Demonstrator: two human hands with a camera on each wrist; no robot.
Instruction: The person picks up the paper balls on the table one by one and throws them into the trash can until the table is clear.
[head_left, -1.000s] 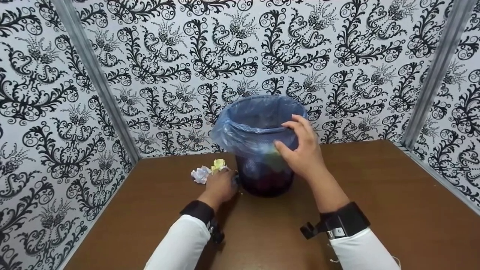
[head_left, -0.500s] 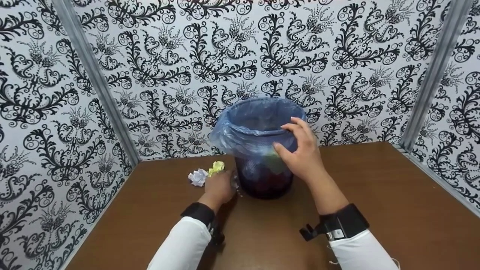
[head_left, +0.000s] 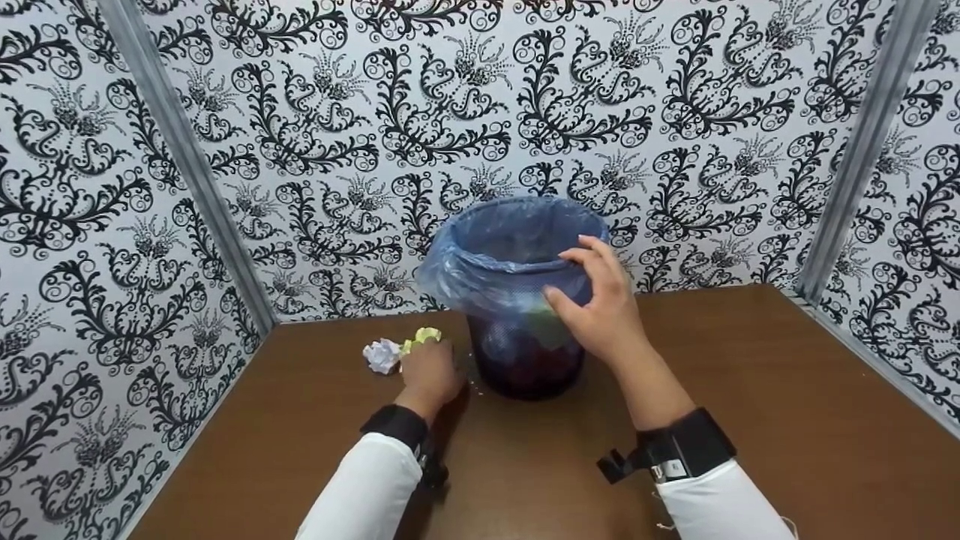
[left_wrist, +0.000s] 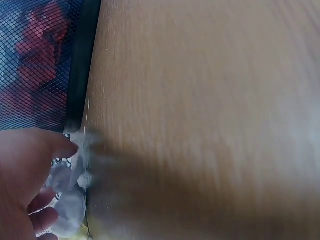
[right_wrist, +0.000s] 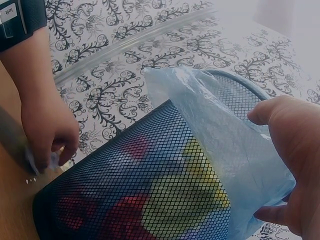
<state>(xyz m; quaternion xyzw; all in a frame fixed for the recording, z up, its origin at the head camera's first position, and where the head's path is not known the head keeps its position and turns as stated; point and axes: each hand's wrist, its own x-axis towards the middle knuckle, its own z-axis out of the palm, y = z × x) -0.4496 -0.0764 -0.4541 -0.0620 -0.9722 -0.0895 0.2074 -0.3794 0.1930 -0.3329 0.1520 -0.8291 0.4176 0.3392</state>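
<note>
A mesh wastebasket (head_left: 529, 367) stands upright on the table, with a thin blue plastic bag (head_left: 480, 281) folded over its rim. My right hand (head_left: 606, 307) holds the near right rim, fingertips over the edge and thumb on the bag outside. Left of the basket, low at the table, my left hand (head_left: 433, 373) pinches a crumpled piece of clear plastic (right_wrist: 37, 161), mostly hidden by the fingers. Right beside that hand lie a crumpled white paper ball (head_left: 382, 355) and a crumpled yellow paper (head_left: 425, 335), partly covered by the hand.
Through the mesh show red crumpled pieces (right_wrist: 125, 217), a green one (right_wrist: 172, 205) and a yellow one (right_wrist: 200, 165). Tiny white bits lie on the brown table (head_left: 712, 360) by the basket's foot. Patterned wall panels (head_left: 450, 112) close off the back and sides.
My left hand has drawn slightly left, away from the basket's foot, with the clear plastic. The white paper ball has shifted a little left. My right hand keeps its hold on the rim.
</note>
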